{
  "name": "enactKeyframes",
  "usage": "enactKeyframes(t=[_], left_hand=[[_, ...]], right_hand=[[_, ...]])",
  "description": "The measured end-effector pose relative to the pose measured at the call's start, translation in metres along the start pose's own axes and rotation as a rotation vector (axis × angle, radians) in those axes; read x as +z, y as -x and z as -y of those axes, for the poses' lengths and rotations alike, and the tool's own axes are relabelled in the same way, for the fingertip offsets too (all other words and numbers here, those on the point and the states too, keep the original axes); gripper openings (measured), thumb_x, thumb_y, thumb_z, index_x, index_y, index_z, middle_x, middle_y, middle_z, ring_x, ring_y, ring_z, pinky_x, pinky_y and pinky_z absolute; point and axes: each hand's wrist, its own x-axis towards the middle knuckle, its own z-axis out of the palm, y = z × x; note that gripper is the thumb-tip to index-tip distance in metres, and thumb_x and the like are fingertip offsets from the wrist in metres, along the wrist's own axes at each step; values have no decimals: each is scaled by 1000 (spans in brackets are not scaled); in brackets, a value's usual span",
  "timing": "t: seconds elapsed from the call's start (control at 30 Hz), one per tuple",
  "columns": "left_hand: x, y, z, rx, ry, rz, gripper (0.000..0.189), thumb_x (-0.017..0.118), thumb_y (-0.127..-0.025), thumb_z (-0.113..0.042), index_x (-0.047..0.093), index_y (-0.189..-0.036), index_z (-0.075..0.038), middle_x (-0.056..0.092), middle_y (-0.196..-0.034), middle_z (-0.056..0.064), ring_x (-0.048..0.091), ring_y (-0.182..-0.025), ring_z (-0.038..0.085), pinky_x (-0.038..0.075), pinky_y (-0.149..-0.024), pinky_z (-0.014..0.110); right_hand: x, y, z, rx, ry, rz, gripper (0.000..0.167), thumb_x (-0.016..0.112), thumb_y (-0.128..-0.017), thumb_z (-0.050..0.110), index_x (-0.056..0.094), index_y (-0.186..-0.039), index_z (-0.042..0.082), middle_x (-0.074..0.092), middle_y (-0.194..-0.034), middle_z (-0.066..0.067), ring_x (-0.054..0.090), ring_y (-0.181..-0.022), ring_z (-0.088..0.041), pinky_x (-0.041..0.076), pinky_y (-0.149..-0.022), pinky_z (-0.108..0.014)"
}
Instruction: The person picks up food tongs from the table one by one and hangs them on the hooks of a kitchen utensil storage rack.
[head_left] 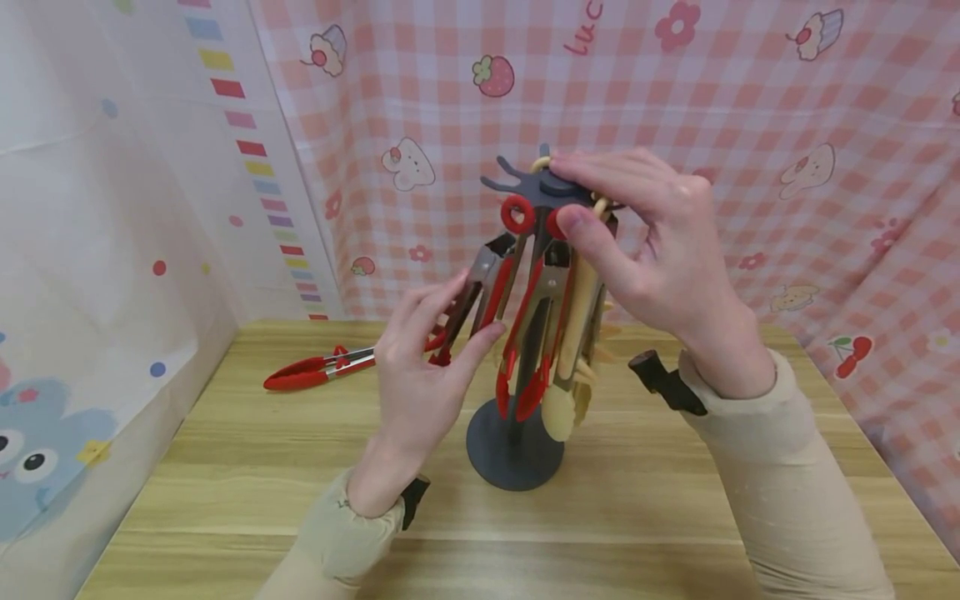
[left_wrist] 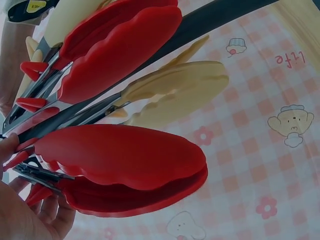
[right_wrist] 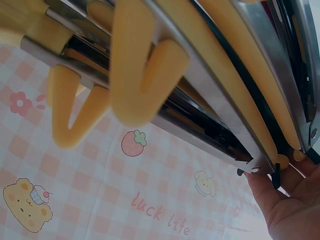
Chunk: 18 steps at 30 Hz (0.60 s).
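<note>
A dark utensil stand [head_left: 517,458] carries several hanging tongs on its hooked top. My left hand [head_left: 420,362] grips one pair of red-tipped tongs [left_wrist: 125,155] by its arms; in the head view its red ring is at the hooks. Over the stand's top lies my right hand [head_left: 667,250], fingers across the top and thumb in front, holding it near a red ring. Beside the held pair hangs another pair of red-tipped tongs [head_left: 532,396]. Cream-yellow tongs [right_wrist: 132,65] hang on the right side, below my right hand.
Another pair of red-tipped tongs [head_left: 300,375] lies on the wooden table [head_left: 225,500], left of the stand. A pink checked curtain [head_left: 450,108] hangs behind the table, and a white printed sheet [head_left: 150,208] hangs at the left.
</note>
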Motion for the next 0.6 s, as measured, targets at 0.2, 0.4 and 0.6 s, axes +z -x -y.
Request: enactKeyframes(t=[0.2, 0.4, 0.6], left_hand=[[2, 2, 1, -31, 15, 16, 55, 86, -86, -7, 68, -137, -5, 70, -117, 17, 67, -97, 26, 56, -69, 20], [6, 4, 4, -14, 20, 17, 55, 78, -94, -27, 64, -141, -3, 68, -120, 20, 70, -102, 29, 61, -77, 26], [13, 7, 9, 71, -3, -17, 65, 63, -100, -46, 60, -142, 4, 67, -119, 22, 69, -101, 31, 61, -75, 25]], right_hand=[[0, 0, 0, 1, 1, -1, 76, 50, -100, 72, 76, -126, 5, 78, -124, -17, 73, -109, -36, 48, -97, -19], [0, 0, 0, 5, 3, -3, 76, 50, -100, 72, 76, -126, 5, 78, -124, -17, 73, -109, -35, 48, -96, -19], [1, 1, -1, 2, -8, -11, 76, 51, -100, 72, 77, -125, 5, 78, -124, -17, 73, -110, -36, 49, -99, -21]])
